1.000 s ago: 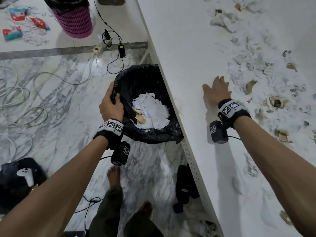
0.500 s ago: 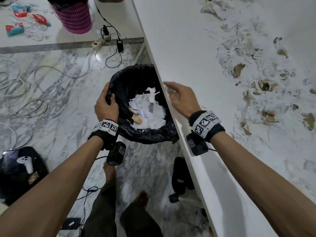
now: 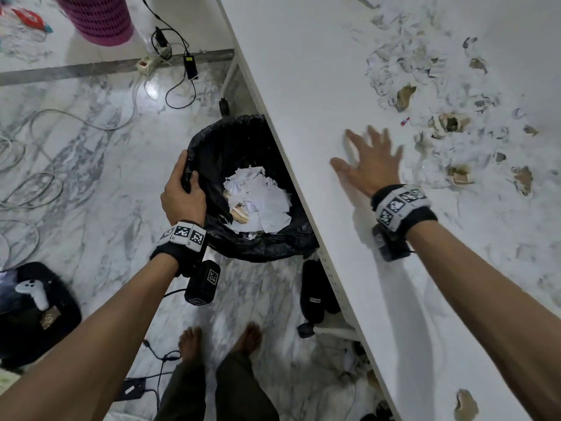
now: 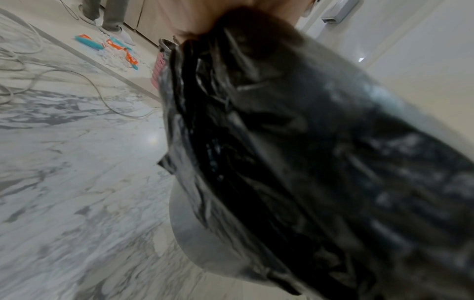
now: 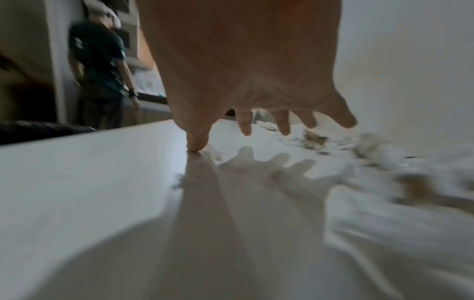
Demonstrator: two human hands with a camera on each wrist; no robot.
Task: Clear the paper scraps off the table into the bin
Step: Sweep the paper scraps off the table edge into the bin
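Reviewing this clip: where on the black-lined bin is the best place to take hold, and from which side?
The rim on its outer side, away from the table. The bin sits tucked against the table edge, so only that side is free; the left hand already grips there, thumb inside the liner.

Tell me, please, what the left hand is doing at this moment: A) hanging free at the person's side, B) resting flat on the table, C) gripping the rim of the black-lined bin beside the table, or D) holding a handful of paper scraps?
C: in the head view the left hand curls its fingers and thumb over the rim of the bin, pinching the black liner, beside the table.
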